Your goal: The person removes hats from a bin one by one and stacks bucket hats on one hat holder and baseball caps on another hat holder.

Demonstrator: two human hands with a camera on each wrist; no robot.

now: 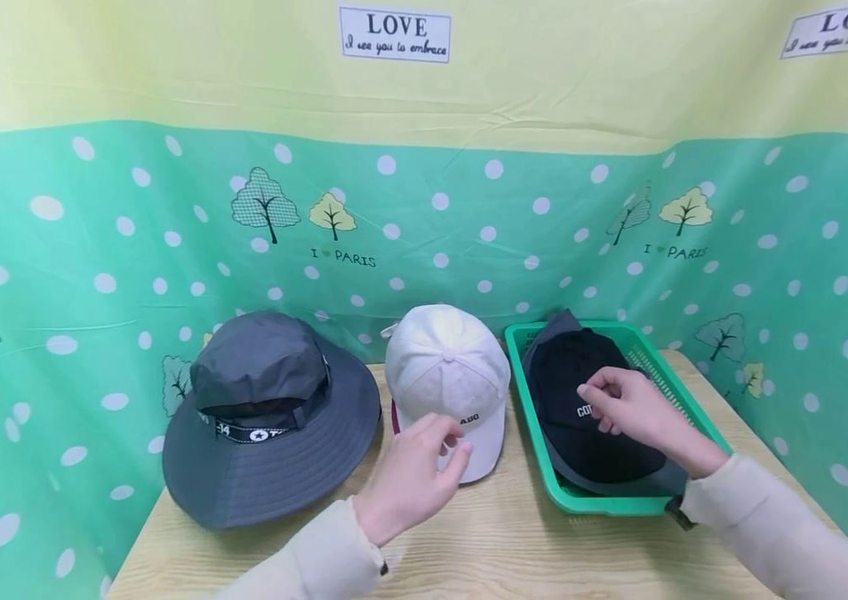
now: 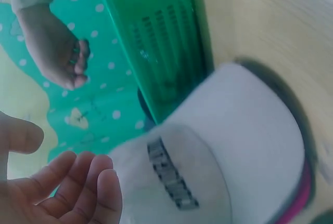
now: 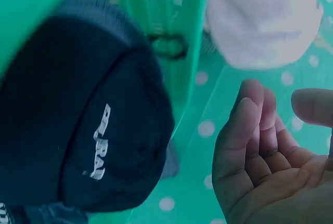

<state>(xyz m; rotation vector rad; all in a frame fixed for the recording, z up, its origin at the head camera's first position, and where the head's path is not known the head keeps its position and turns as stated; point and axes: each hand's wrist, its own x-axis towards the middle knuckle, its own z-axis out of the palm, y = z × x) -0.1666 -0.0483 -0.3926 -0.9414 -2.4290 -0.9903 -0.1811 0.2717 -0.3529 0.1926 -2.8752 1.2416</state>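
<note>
My left hand hovers in front of the white baseball cap, fingers loosely bent, thumb apart, holding nothing. The left wrist view shows the cap's pale brim and dark lettering beside that hand, with a magenta edge beneath the brim. Over the black cap is my right hand, its fingers lightly curved around nothing. In the right wrist view the black cap's white lettering faces the camera, and a gap separates it from the hand. The black cap lies on a dark grey hat inside the green basket.
A wide-brimmed dark grey bucket hat with a lettered band stands at the left of the wooden table. A green and yellow printed curtain encloses the back and sides. The basket occupies the table's right part.
</note>
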